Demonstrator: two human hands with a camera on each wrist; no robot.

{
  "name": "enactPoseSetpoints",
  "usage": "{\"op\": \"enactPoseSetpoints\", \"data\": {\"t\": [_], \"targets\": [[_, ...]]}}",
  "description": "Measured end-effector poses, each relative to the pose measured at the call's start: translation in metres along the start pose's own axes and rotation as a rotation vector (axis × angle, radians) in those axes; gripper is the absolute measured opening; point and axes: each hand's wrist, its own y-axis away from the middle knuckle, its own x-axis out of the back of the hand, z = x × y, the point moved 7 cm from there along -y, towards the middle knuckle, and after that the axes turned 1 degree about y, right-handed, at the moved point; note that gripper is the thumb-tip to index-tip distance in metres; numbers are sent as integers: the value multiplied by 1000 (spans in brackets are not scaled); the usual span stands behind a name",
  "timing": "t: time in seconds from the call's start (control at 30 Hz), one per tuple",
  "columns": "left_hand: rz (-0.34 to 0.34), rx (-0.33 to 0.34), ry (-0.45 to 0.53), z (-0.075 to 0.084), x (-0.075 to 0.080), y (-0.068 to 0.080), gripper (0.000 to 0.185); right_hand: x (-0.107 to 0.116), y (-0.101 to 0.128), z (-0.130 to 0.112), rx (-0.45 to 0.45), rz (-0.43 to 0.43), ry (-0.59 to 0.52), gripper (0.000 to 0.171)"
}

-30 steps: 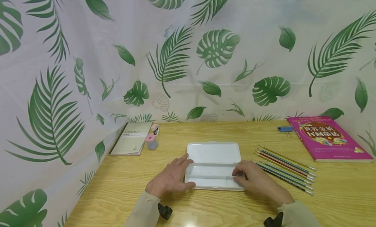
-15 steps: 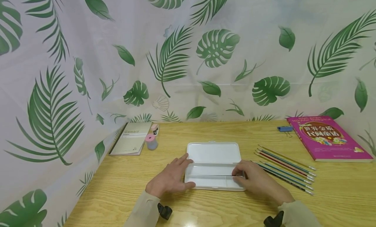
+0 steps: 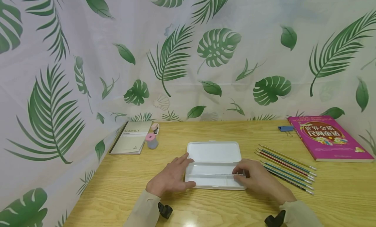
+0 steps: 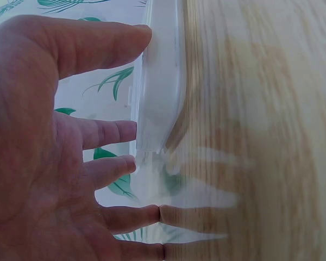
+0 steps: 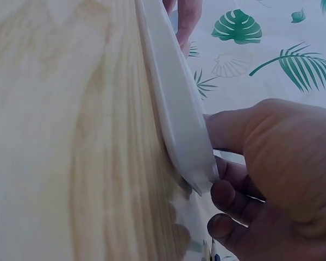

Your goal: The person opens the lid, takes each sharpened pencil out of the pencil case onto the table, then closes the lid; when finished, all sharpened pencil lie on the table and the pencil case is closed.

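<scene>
Your left hand point(image 3: 170, 180) lies flat on the table point(image 3: 205, 207) at the left end of the white plastic pencil case point(image 3: 213, 152), fingers straight and a bit spread, fingertips touching its left edge; the left wrist view shows the thumb point(image 4: 87, 43) up against the case wall point(image 4: 155, 81) and the other fingers just resting, w/o any grip. Your right hand point(image 3: 258, 179) is at the right end of the case, fingers curled, and in the right wrist view the thumb point(image 5: 228, 130) is on top of the corner and the fingertips point(image 5: 225, 194) under it, so it pinches that corner. The case lies open in the middle of the table, lid part to the back, tray part to the front near you, with a thin pencil point(image 3: 214, 174) lying lengthwise in the tray. Just to the right of your right hand is a row of colour pencils point(image 3: 286, 170) on the table, approx. parallel, tips to the right. Further right and back is a pink book point(image 3: 327, 137), with a blue clip point(image 3: 285, 128) beside its left corner. At the left back is a notebook point(image 3: 131, 141) and near it a small pink-top sharpener point(image 3: 151, 141).
</scene>
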Motion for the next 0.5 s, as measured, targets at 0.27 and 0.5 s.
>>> {"op": "enactPoseSetpoints", "data": {"t": [0.27,0.5], "targets": [[7,3,-10,0,-1,-1,79,3,1,1,-11,9,-12,8],[5,15,-10,-1,-1,-1,79,9,7,-1,-11,82,-22,6]]}}
